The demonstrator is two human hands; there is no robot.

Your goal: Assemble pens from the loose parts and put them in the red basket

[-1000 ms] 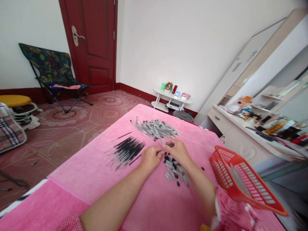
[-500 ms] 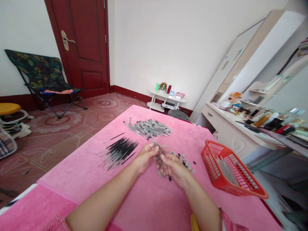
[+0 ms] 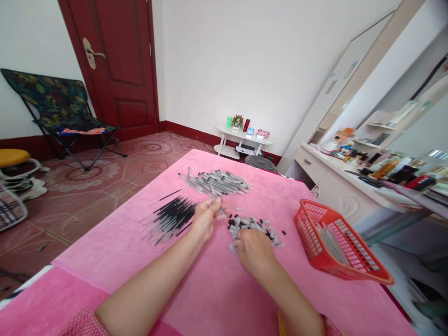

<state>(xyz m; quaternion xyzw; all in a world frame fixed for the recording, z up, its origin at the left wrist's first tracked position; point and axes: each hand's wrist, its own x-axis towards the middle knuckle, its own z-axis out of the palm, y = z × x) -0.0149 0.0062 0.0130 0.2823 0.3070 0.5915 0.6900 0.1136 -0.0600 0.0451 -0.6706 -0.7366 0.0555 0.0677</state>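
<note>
My left hand (image 3: 206,219) is closed around a clear pen barrel (image 3: 223,213), which sticks out past the thumb and fingertips. To the right, my right hand (image 3: 255,247) reaches down into a pile of small clear and black pen parts (image 3: 249,221). Its fingers are bent together, and their tips are hidden, so I cannot see what they pinch. Beyond my hands lies a heap of clear pen barrels (image 3: 224,181). Left of my left hand, thin black pen refills (image 3: 175,214) are spread side by side.
All this lies on a pink cloth (image 3: 210,289) over the table. A red plastic basket (image 3: 310,238) with clear sleeves inside stands at the right. Farther right is a cluttered dressing table (image 3: 336,186). A folding chair (image 3: 66,107) stands by the door.
My hands were together at the pen barrel and have moved apart. The right one went down to the small parts; the left one shifted slightly left, still with the barrel.
</note>
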